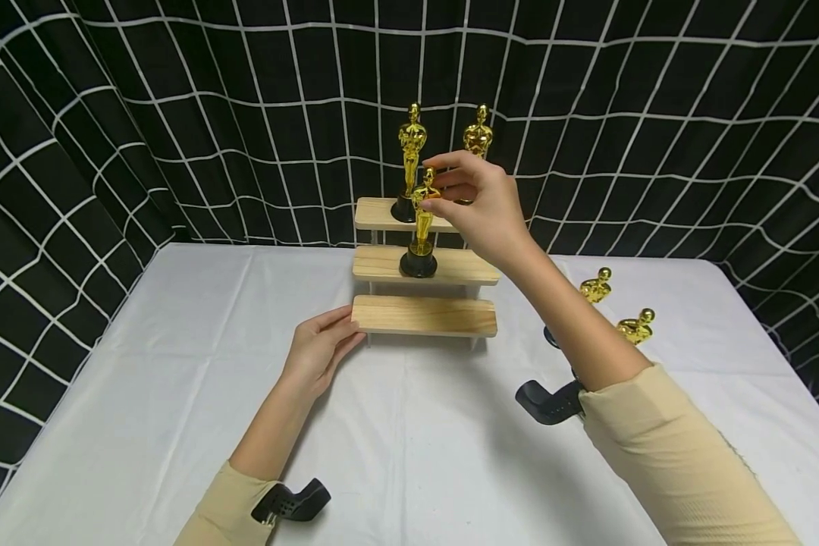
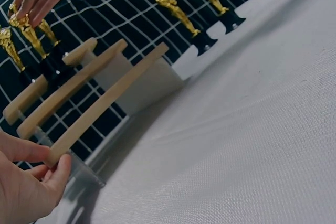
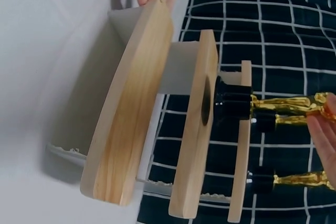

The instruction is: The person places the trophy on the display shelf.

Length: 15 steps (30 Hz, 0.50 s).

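My right hand (image 1: pixel 487 201) pinches a gold figure trophy (image 1: pixel 421 227) by its upper body. The trophy is upright, its round black base at the middle shelf (image 1: pixel 464 265) of a three-step wooden stand; I cannot tell if the base touches the wood. With thumb and fingers, my left hand (image 1: pixel 321 345) grips the left end of the lowest shelf (image 1: pixel 423 315), also seen in the left wrist view, where that hand (image 2: pixel 31 177) pinches the board. On the top shelf (image 1: pixel 375 212) stand a left trophy (image 1: pixel 412 144) and a right trophy (image 1: pixel 478 140), the latter partly behind my right hand.
Two more trophies, a rear one (image 1: pixel 595 287) and a front one (image 1: pixel 635 327), stand on the white-covered table (image 1: pixel 177 394), partly hidden by my right forearm. Behind the table hangs a black curtain (image 1: pixel 280 136) with a white grid.
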Motion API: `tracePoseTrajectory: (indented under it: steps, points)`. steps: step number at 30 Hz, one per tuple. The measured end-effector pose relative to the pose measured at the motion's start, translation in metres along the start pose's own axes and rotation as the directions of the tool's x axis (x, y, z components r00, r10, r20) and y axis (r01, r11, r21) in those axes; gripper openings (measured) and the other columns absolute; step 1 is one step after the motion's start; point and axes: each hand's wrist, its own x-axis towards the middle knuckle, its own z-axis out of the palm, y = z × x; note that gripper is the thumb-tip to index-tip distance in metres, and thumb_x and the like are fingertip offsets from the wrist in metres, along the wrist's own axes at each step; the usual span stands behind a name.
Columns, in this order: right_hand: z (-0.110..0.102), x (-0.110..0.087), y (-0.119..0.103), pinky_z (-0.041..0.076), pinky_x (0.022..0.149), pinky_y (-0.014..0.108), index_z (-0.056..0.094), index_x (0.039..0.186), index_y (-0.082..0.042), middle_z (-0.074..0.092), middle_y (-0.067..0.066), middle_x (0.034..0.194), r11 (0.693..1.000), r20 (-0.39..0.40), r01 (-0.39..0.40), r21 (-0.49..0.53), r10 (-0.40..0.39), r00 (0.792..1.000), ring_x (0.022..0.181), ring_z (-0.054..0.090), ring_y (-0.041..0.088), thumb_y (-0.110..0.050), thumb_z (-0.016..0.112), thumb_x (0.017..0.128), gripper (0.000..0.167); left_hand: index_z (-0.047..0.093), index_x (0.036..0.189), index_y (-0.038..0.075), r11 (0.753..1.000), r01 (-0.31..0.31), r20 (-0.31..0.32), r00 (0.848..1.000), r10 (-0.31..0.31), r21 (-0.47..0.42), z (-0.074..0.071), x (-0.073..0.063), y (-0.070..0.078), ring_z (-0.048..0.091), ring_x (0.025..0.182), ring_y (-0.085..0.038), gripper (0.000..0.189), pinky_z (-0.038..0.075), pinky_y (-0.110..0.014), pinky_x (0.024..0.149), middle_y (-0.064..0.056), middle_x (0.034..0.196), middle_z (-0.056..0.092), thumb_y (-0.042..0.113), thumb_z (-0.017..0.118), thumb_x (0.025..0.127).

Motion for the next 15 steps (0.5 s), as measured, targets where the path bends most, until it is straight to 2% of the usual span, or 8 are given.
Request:
tracePoseTrajectory:
  steps: [3, 6, 15]
  points:
    - [0.004, 0.003, 0.001, 0.064, 0.096, 0.037, 0.067, 0.135, -0.004, 0.073, 0.017, 0.126, 1.000, 0.000, 0.015, 0.006, -0.015, 1.000, 0.110, 0.072, 0.029, 0.000, 0.077, 0.095, 0.041, 0.048, 0.149, -0.014, 1.000, 0.002, -0.001, 1.000, -0.002, 0.000, -0.001, -0.001, 0.000, 0.070, 0.098, -0.012, 0.046, 0.061, -0.022, 0.101, -0.029, 0.144, 0.053, -0.011, 0.055, 0.103]
    - [0.008, 0.006, 0.000, 0.064, 0.098, 0.040, 0.067, 0.135, -0.003, 0.073, 0.018, 0.124, 1.000, 0.001, 0.024, 0.016, -0.024, 1.000, 0.109, 0.073, 0.030, 0.001, 0.077, 0.095, 0.041, 0.048, 0.149, -0.014, 1.000, 0.002, -0.002, 1.000, -0.002, 0.000, -0.001, -0.001, 0.001, 0.070, 0.097, -0.011, 0.046, 0.061, -0.022, 0.101, -0.029, 0.144, 0.053, -0.011, 0.055, 0.103]
    - [0.018, 0.013, -0.003, 0.065, 0.089, 0.031, 0.067, 0.135, -0.004, 0.074, 0.017, 0.125, 1.000, 0.004, 0.027, 0.015, -0.027, 1.000, 0.109, 0.073, 0.028, 0.000, 0.077, 0.095, 0.041, 0.048, 0.149, -0.014, 1.000, 0.004, -0.002, 1.000, -0.004, -0.007, 0.001, 0.000, 0.000, 0.070, 0.098, -0.012, 0.046, 0.062, -0.022, 0.101, -0.030, 0.145, 0.054, -0.012, 0.055, 0.103]
